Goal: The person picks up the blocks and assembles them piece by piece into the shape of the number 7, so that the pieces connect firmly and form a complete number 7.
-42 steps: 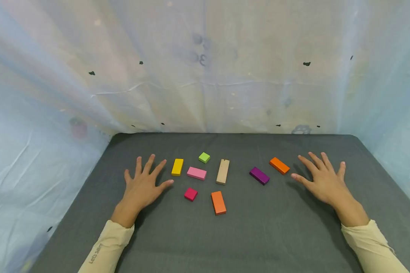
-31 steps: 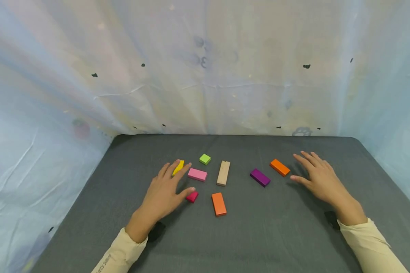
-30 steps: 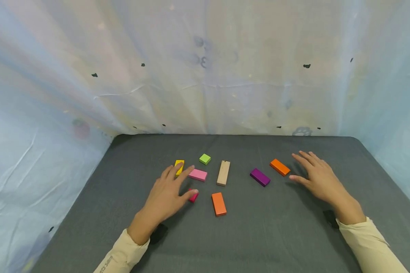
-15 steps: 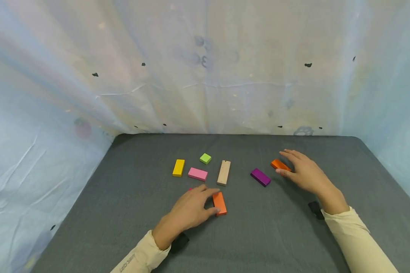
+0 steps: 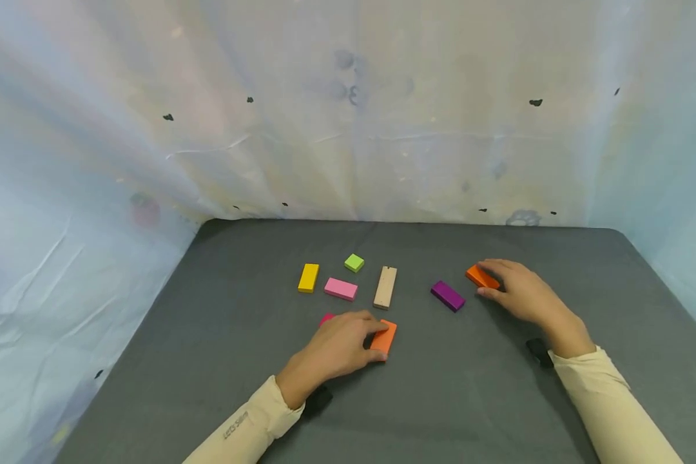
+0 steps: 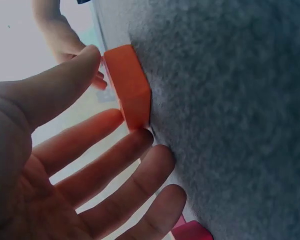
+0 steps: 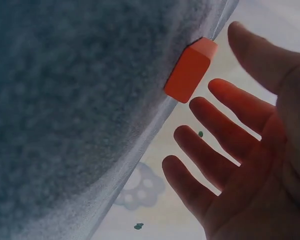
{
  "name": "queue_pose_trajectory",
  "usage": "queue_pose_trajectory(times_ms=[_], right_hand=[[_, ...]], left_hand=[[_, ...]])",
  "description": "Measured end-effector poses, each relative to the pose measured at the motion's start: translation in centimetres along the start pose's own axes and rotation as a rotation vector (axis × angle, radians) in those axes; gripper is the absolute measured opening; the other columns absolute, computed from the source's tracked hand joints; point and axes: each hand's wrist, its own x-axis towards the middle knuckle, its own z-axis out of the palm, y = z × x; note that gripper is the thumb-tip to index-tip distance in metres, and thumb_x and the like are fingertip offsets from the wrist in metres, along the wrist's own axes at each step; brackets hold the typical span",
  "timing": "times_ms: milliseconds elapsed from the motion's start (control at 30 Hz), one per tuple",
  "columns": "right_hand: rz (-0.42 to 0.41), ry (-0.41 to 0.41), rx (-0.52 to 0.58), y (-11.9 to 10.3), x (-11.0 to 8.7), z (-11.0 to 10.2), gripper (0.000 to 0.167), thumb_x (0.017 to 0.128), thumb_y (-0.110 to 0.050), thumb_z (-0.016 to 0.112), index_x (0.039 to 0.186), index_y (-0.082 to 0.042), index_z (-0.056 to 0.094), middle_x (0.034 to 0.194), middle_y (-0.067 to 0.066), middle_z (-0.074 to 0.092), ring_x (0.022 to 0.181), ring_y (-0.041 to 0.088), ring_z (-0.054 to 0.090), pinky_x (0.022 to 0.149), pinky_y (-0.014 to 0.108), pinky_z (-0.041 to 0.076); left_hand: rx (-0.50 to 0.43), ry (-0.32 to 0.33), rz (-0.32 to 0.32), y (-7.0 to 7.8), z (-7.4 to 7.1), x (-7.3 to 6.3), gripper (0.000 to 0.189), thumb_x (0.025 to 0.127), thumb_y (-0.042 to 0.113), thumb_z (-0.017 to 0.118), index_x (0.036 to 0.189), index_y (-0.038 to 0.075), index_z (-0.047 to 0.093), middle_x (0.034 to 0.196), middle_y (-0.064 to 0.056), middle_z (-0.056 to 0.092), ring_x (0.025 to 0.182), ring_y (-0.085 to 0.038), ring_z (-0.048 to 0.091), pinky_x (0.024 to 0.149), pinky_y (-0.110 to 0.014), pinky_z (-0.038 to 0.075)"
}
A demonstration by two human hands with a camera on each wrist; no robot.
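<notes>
My left hand (image 5: 342, 345) pinches the near orange block (image 5: 385, 340) between thumb and index finger while the block lies on the grey table. In the left wrist view, the thumb is at one end of this orange block (image 6: 127, 75) and fingertips are at the other. A red block (image 5: 327, 318) is partly hidden behind that hand. At the right, my right hand (image 5: 524, 293) hovers around the far orange block (image 5: 481, 277), thumb on the near side. The right wrist view shows a small gap between its fingers (image 7: 235, 120) and that orange block (image 7: 190, 72).
Between the hands lie a purple block (image 5: 448, 296), a plain wooden block (image 5: 385, 287), a pink block (image 5: 341, 289), a yellow block (image 5: 309, 278) and a small green block (image 5: 354, 263). A pale curtain (image 5: 417, 129) hangs behind the grey table (image 5: 470, 399).
My left hand has moved right past the yellow and red blocks to the near orange block, which has turned. My right hand has moved left to the far orange block.
</notes>
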Motion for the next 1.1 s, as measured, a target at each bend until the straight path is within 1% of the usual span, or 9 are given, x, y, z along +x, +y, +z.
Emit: queue_pose_trajectory(times_ms=[100,233,400,467,633,867,1000,1100], right_hand=[[0.014,0.001,-0.002,0.16,0.07,0.07,0.059,0.094,-0.024,0.068,0.144,0.001,0.049,0.143,0.029,0.05,0.129,0.048,0.049,0.104,0.064,0.04],[0.043,-0.034,0.012,0.35,0.14,0.64,0.06,0.095,-0.026,0.068,0.146,-0.003,0.047,0.141,0.027,0.054,0.124,0.045,0.055,0.099,0.064,0.044],[0.05,-0.039,0.012,0.34,0.32,0.85,0.06,0.094,-0.025,0.07,0.146,-0.004,0.048,0.134,0.025,0.061,0.117,0.042,0.06,0.094,0.062,0.047],[0.044,-0.034,-0.002,0.25,0.45,0.7,0.058,0.093,-0.024,0.07,0.144,-0.003,0.05,0.131,0.025,0.062,0.115,0.041,0.061,0.092,0.061,0.048],[0.036,-0.038,-0.033,0.12,0.77,0.41,0.054,0.093,-0.022,0.07,0.141,-0.003,0.054,0.128,0.026,0.063,0.108,0.039,0.063,0.088,0.059,0.049],[0.02,-0.033,-0.04,0.12,0.63,0.59,0.054,0.093,-0.02,0.07,0.14,-0.001,0.054,0.129,0.027,0.063,0.109,0.04,0.062,0.089,0.06,0.049],[0.021,-0.027,-0.047,0.03,0.59,0.47,0.054,0.092,-0.02,0.07,0.14,-0.001,0.054,0.127,0.027,0.063,0.107,0.039,0.063,0.088,0.059,0.049],[0.023,-0.031,-0.048,-0.02,0.7,0.34,0.054,0.093,-0.021,0.07,0.14,-0.001,0.054,0.127,0.027,0.063,0.107,0.039,0.063,0.088,0.06,0.049]], left_hand=[[0.008,0.011,0.009,0.22,0.19,0.22,0.053,0.081,0.043,0.081,0.127,0.021,0.069,0.117,0.005,0.068,0.1,-0.012,0.064,0.082,-0.029,0.054],[0.005,0.001,0.017,0.27,0.55,-0.03,0.052,0.081,0.043,0.081,0.126,0.019,0.069,0.116,0.005,0.067,0.098,-0.011,0.063,0.083,-0.027,0.054],[-0.026,0.002,0.051,0.25,0.71,-0.11,0.05,0.082,0.042,0.08,0.124,0.015,0.07,0.11,0.003,0.066,0.089,-0.008,0.059,0.081,-0.023,0.052],[-0.046,0.0,0.049,0.24,0.65,-0.03,0.048,0.083,0.039,0.08,0.124,0.015,0.07,0.11,0.003,0.065,0.089,-0.007,0.058,0.081,-0.023,0.052],[-0.096,-0.019,0.031,0.16,0.42,0.0,0.047,0.084,0.035,0.08,0.125,0.015,0.069,0.113,0.003,0.064,0.093,-0.007,0.059,0.084,-0.023,0.052],[-0.11,-0.021,0.07,-0.31,0.54,-0.31,0.047,0.084,0.034,0.08,0.126,0.015,0.07,0.109,0.005,0.064,0.087,-0.004,0.056,0.077,-0.018,0.048],[-0.105,-0.028,0.066,-0.34,0.47,-0.28,0.047,0.085,0.036,0.079,0.127,0.017,0.07,0.109,0.005,0.065,0.087,-0.004,0.056,0.078,-0.018,0.049],[-0.088,-0.037,0.059,-0.12,0.26,-0.24,0.048,0.085,0.037,0.078,0.127,0.018,0.07,0.111,0.005,0.065,0.09,-0.004,0.057,0.08,-0.019,0.05]])
